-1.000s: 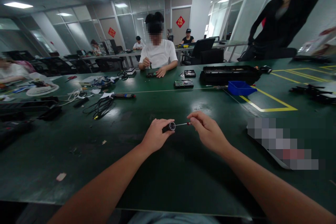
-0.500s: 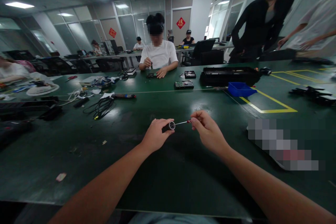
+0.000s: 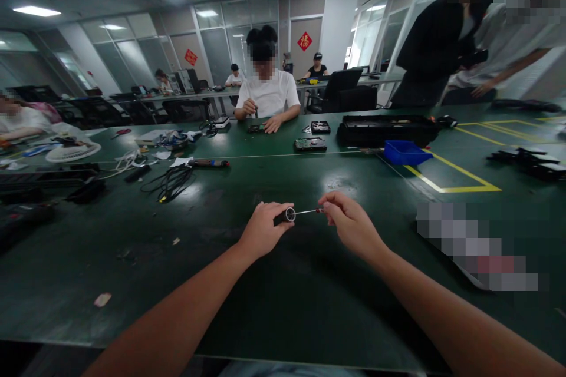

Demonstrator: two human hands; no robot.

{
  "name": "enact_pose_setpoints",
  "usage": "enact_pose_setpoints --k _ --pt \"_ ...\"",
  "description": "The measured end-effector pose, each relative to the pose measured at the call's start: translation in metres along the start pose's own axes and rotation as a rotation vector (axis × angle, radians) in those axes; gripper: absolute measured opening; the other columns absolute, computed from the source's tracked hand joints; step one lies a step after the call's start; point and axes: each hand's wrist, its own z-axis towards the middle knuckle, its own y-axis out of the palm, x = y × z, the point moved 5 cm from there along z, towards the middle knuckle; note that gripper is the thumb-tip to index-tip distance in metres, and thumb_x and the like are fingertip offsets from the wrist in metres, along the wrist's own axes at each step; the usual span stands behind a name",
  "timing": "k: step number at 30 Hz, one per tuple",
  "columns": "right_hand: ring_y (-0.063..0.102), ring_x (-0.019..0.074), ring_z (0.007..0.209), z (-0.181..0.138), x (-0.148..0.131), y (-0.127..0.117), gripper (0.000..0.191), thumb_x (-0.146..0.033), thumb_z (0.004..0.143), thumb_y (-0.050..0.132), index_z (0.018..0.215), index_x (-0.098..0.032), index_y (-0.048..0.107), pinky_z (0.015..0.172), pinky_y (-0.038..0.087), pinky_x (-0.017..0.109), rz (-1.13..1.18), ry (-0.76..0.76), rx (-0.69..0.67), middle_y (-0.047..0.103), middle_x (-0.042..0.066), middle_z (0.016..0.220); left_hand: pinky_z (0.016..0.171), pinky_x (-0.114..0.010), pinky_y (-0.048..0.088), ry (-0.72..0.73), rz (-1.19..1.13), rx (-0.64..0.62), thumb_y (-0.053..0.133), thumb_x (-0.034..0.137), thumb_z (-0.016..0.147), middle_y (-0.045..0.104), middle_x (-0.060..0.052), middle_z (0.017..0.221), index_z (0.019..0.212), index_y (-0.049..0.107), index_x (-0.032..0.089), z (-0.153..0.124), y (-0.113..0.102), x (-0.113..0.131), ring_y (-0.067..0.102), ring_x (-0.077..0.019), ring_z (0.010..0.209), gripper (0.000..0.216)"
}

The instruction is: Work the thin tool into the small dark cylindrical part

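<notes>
My left hand is closed around a dark cylinder, whose round, light-rimmed end faces right. Between the fingers of my right hand is a screwdriver with a reddish handle, mostly hidden by the fingers. Its thin metal shaft points left and its tip reaches the rimmed end of the cylinder. Whether the tip touches anything inside is too small to tell. Both hands are raised over the green table.
Across the table a person in a white shirt handles a small device. Two hard drives, a long black housing and a blue bin stand ahead. Cables and a pen-shaped tool lie left; a blurred-out item lies right.
My hands keep nearly the same pose, with the screwdriver still at the cylinder's end. My right-hand fingers have shifted slightly. At the right, the standing people have changed posture.
</notes>
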Motion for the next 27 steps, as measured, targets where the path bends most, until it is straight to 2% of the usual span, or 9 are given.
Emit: enact_pose_setpoints --k 2,4,8,10,13,17,22,27 --pt "0.051 0.0155 0.058 -0.0002 -0.0014 0.0005 0.024 -0.037 0.096 0.042 0.089 -0.022 0.060 0.054 0.039 0.029 -0.012 0.020 -0.021 0.052 -0.003 0.064 0.111 -0.052 0.035 0.003 -0.007 -0.004 0.069 0.023 0.086 0.066 -0.004 0.121 0.125 0.063 0.028 -0.0001 0.0004 -0.0003 0.057 -0.0251 0.114 0.040" --pt "0.051 0.0156 0.056 -0.0007 -0.0025 0.0002 0.029 -0.042 0.097 0.041 0.091 -0.022 0.061 0.052 0.039 0.029 -0.020 0.024 -0.009 0.052 -0.002 0.064 0.112 -0.052 0.034 0.001 -0.015 -0.006 0.069 0.023 0.086 0.066 -0.004 0.121 0.125 0.063 0.028 0.0000 0.0005 -0.0006 0.057 -0.0250 0.113 0.040" --pt "0.058 0.0179 0.068 -0.0012 -0.0027 0.0000 0.025 -0.041 0.094 0.049 0.109 -0.022 0.054 0.062 0.046 0.032 0.000 -0.026 0.044 0.062 0.002 0.081 0.111 -0.051 0.034 -0.003 -0.020 0.012 0.070 0.023 0.086 0.066 -0.004 0.121 0.125 0.063 0.027 0.0003 -0.0008 -0.0007 0.057 -0.0247 0.114 0.040" --pt "0.060 0.0190 0.074 -0.0010 -0.0031 -0.0001 0.023 -0.038 0.092 0.052 0.108 -0.022 0.053 0.068 0.048 0.033 0.009 -0.051 0.057 0.064 0.004 0.088 0.110 -0.050 0.036 -0.003 -0.016 0.021 0.070 0.023 0.086 0.066 -0.004 0.121 0.125 0.063 0.027 0.0004 -0.0010 -0.0009 0.057 -0.0247 0.114 0.040" --pt "0.059 0.0180 0.072 -0.0003 -0.0043 -0.0001 0.017 -0.037 0.093 0.050 0.099 -0.022 0.055 0.066 0.047 0.032 0.035 -0.043 0.035 0.061 0.002 0.080 0.110 -0.050 0.037 0.000 -0.010 0.007 0.070 0.023 0.086 0.066 -0.004 0.120 0.125 0.063 0.028 -0.0001 0.0009 -0.0011 0.058 -0.0248 0.114 0.040" --pt "0.052 0.0156 0.058 -0.0004 -0.0045 0.0004 0.027 -0.045 0.097 0.044 0.090 -0.022 0.057 0.056 0.041 0.029 0.011 0.002 0.002 0.051 -0.004 0.063 0.110 -0.051 0.036 0.010 -0.001 -0.015 0.070 0.024 0.086 0.066 -0.004 0.121 0.126 0.063 0.028 -0.0012 0.0027 -0.0005 0.057 -0.0246 0.113 0.041" --pt "0.053 0.0162 0.063 0.0002 -0.0001 0.0004 0.022 -0.039 0.095 0.045 0.102 -0.023 0.058 0.058 0.041 0.030 0.003 -0.022 0.024 0.058 -0.001 0.074 0.112 -0.052 0.034 0.000 -0.015 -0.013 0.070 0.023 0.086 0.066 -0.002 0.121 0.125 0.063 0.028 -0.0015 0.0011 -0.0002 0.057 -0.0239 0.113 0.040" --pt "0.055 0.0171 0.067 0.0014 0.0025 0.0000 0.019 -0.030 0.093 0.046 0.104 -0.022 0.059 0.062 0.043 0.032 0.014 0.010 0.009 0.059 0.000 0.076 0.111 -0.050 0.036 0.017 -0.017 -0.011 0.070 0.023 0.086 0.066 -0.002 0.121 0.126 0.062 0.029 -0.0011 0.0026 -0.0021 0.057 -0.0235 0.114 0.041"
